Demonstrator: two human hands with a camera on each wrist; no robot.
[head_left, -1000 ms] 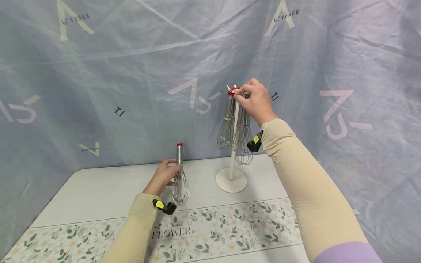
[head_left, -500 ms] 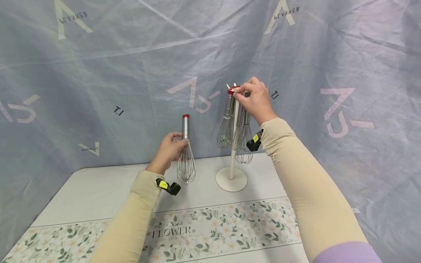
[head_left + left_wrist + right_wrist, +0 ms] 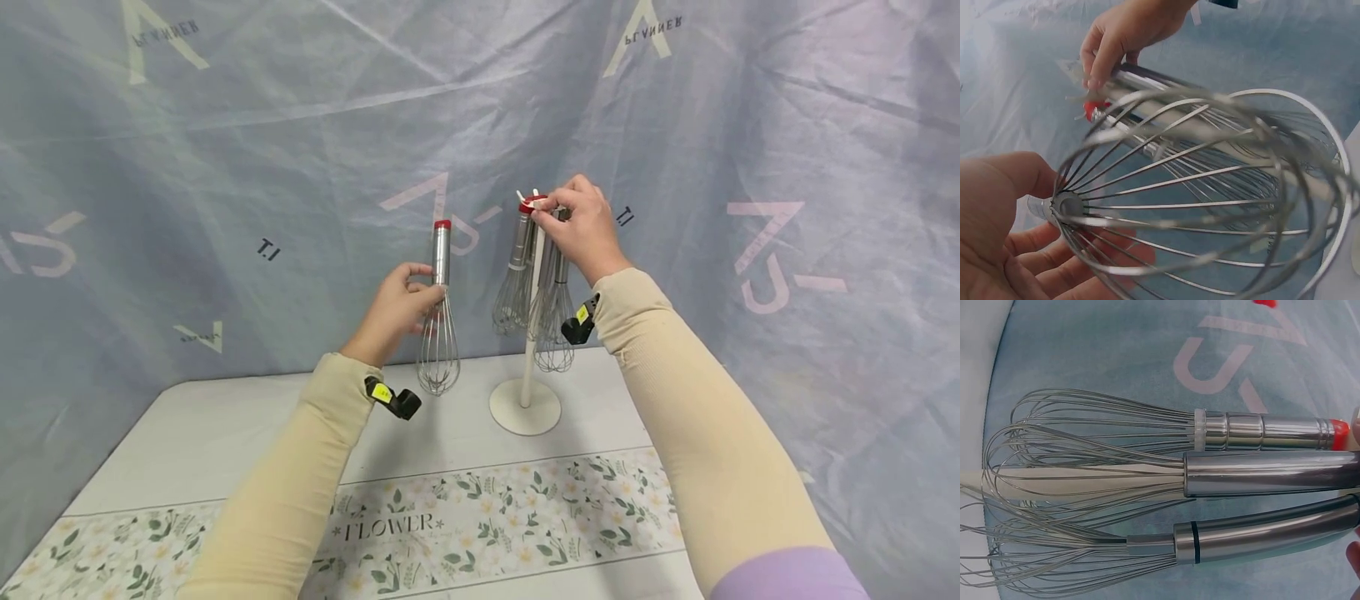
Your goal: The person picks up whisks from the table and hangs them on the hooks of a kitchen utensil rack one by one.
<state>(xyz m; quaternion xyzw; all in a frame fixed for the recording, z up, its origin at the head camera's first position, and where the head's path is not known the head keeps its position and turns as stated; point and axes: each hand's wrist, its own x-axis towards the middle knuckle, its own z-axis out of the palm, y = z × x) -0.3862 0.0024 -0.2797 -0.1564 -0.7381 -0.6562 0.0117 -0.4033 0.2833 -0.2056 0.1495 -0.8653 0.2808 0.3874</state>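
My left hand (image 3: pixel 396 312) grips a steel whisk (image 3: pixel 442 254) where its handle meets the wires, holding it upright in the air with the red-capped end up. In the left wrist view its wire loops (image 3: pixel 1210 206) fill the foreground. To its right is a white whisk stand (image 3: pixel 527 387), from which several whisks hang wires down. My right hand (image 3: pixel 587 223) pinches the white hook top of that stand. The right wrist view shows a red-ended whisk (image 3: pixel 1260 430) and two plain-handled whisks (image 3: pixel 1272 472) hanging close together; their upper ends are partly cut off.
The stand's round base rests on a white table (image 3: pixel 247 425) with a flower-printed band (image 3: pixel 480 517) across its front. A blue-grey cloth (image 3: pixel 315 183) with printed letters hangs behind and to the right.
My left hand has lifted the whisk up off the table and moved it right, closer to the stand. The right hand stays at the stand's top.
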